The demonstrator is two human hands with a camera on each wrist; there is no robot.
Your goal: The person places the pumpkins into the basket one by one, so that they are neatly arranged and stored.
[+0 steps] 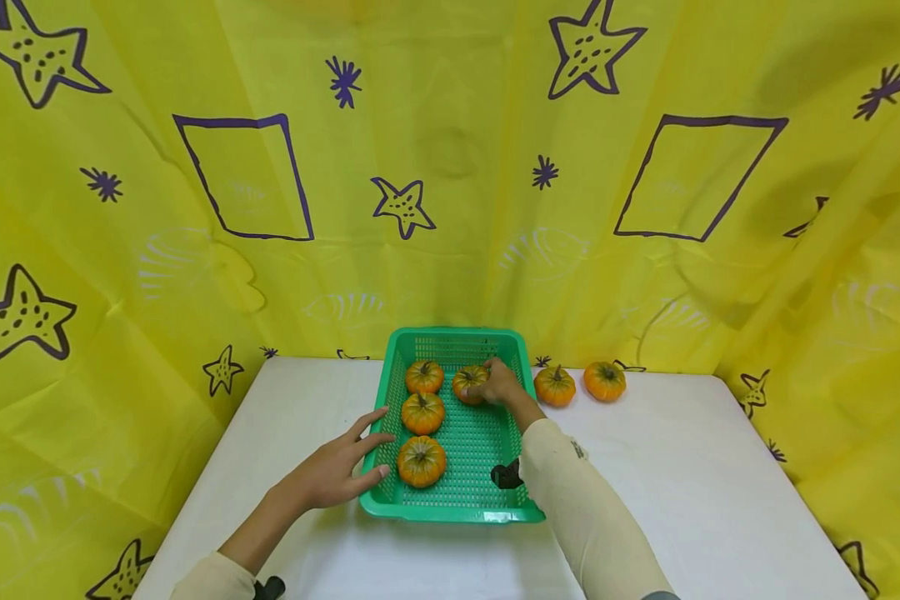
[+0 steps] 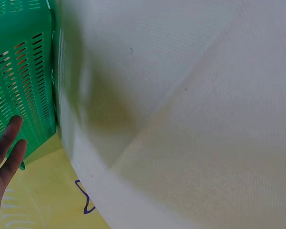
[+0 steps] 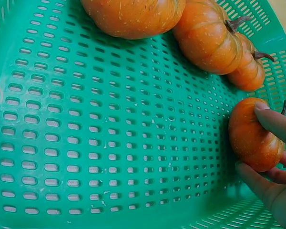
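A green plastic basket [image 1: 465,510] with slotted walls stands on the white table. Three small orange pumpkins line its left side: a far one [image 1: 424,377], a middle one [image 1: 422,414] and a near one [image 1: 421,462]. At the far right inside the basket, my right hand [image 1: 499,385] grips another pumpkin [image 1: 469,383]. In the right wrist view, thumb and fingers curl round this pumpkin [image 3: 252,136], which sits at the basket floor. My left hand [image 1: 337,471] is beside the basket's left wall, its fingers spread and fairly straight at the rim.
Two more pumpkins, one nearer [image 1: 555,386] and one farther right [image 1: 604,381], lie on the table [image 1: 645,467] right of the basket. A yellow curtain [image 1: 450,275] with starfish drawings rises behind the table and along both sides.
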